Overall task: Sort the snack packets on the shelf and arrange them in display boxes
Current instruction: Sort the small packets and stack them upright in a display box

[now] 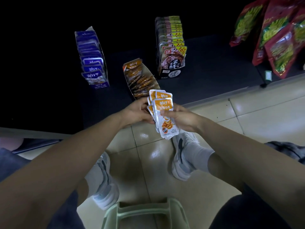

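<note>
A fanned stack of several orange-and-silver snack packets (162,111) is held between both hands over the shelf's front edge. My left hand (137,112) grips the stack from the left. My right hand (179,117) holds it from the right, thumb across the front packet. Just behind them an orange display box (148,71) lies on the dark shelf, partly filled with matching packets leaning in a row. A purple display box (92,60) full of purple packets stands at the left. A black display box (171,47) of dark packets with yellow corners stands at the right.
Large red and green snack bags (277,35) hang or lean at the far right. The shelf's pale front edge (214,98) runs diagonally. Below are a tiled floor, my two white shoes and a pale green plastic stool (145,214).
</note>
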`<state>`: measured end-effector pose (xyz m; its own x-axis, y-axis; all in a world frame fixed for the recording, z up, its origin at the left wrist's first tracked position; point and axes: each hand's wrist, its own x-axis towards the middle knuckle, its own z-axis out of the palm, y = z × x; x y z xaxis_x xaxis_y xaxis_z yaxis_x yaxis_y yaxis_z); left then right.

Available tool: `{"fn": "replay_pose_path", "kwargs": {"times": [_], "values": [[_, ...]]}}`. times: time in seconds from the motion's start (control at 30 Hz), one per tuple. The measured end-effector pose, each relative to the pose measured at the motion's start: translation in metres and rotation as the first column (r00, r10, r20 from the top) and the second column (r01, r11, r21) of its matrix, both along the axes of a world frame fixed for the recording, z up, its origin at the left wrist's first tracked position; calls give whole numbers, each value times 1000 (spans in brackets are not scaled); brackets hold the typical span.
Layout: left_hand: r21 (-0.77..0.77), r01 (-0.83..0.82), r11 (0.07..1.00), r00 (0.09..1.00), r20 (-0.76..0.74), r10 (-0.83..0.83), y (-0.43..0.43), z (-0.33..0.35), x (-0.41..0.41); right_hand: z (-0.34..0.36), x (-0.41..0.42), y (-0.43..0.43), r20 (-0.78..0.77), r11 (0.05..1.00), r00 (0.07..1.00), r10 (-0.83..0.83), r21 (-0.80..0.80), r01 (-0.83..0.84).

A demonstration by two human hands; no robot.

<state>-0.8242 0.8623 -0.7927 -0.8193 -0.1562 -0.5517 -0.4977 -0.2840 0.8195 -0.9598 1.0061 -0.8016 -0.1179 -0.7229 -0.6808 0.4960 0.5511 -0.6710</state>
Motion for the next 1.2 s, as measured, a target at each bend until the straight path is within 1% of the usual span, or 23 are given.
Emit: {"fn": "replay_pose_path", "kwargs": {"times": [0.1,0.17,0.2,0.23,0.27,0.3,0.33,0.37,0.4,0.43,0.47,0.5,0.53,0.57,0.67,0.7,0.77,0.8,0.87,0.93,1.1,1.2], "values": [[24,14,1000,1000,25,-14,-2,-3,3,0,-4,4,106,996,992,67,57,-73],[-18,50,999,997,66,-49,-4,-6,5,-1,-5,7,103,994,991,81,67,-88],[-71,62,996,995,83,-56,-4,-8,5,-1,-6,8,83,995,994,67,67,-73],[-166,56,985,995,90,-41,-4,-9,4,-3,-8,8,48,997,998,47,61,-50],[-333,37,942,996,92,-6,-6,-10,4,-4,-9,8,12,999,1000,17,48,-17],[-543,18,840,996,84,33,-9,-11,4,-7,-12,8,-19,999,999,-30,39,30],[-730,15,683,996,73,56,-14,-11,6,-10,-14,8,-46,995,995,-89,39,91],[-856,15,516,997,55,62,-18,-10,7,-14,-18,8,-75,985,985,-158,52,162],[-926,15,378,998,39,55,-21,-9,10,-19,-22,8,-104,968,968,-229,79,238],[-962,16,274,998,30,47,-23,-12,12,-23,-26,9,-132,946,947,-292,107,306],[-981,26,194,998,35,44,-24,-15,12,-26,-29,9,-153,929,931,-330,122,350],[-988,61,144,997,68,42,-24,-21,12,-29,-32,9,-166,921,923,-348,123,369],[-987,102,122,993,107,38,-22,-27,9,-31,-34,8,-167,920,920,-353,117,374],[-982,141,124,989,147,36,-21,-32,7,-33,-35,7,-164,921,921,-354,111,374],[-965,193,175,980,198,10,-28,-39,-7,-34,-38,-1,-143,934,929,-342,62,353],[-963,218,161,976,216,-30,-31,-38,-11,-34,-38,-4,-146,940,933,-330,43,339],[-954,282,98,955,269,-127,-34,-38,-18,-34,-39,-11,-168,950,939,-302,27,310],[-944,321,71,939,308,-153,-34,-38,-20,-34,-40,-13,-180,951,938,-298,34,308],[-927,375,26,917,367,-152,-33,-41,-22,-35,-40,-16,-192,946,933,-305,53,320],[-932,362,6,924,358,-137,-33,-44,-21,-36,-40,-17,-192,942,930,-314,62,331],[-969,242,40,959,233,-162,-43,-46,-19,-37,-40,-18,-174,945,936,-305,65,320],[-977,211,42,965,201,-170,-43,-45,-20,-35,-40,-19,-177,951,941,-289,61,303]]}}
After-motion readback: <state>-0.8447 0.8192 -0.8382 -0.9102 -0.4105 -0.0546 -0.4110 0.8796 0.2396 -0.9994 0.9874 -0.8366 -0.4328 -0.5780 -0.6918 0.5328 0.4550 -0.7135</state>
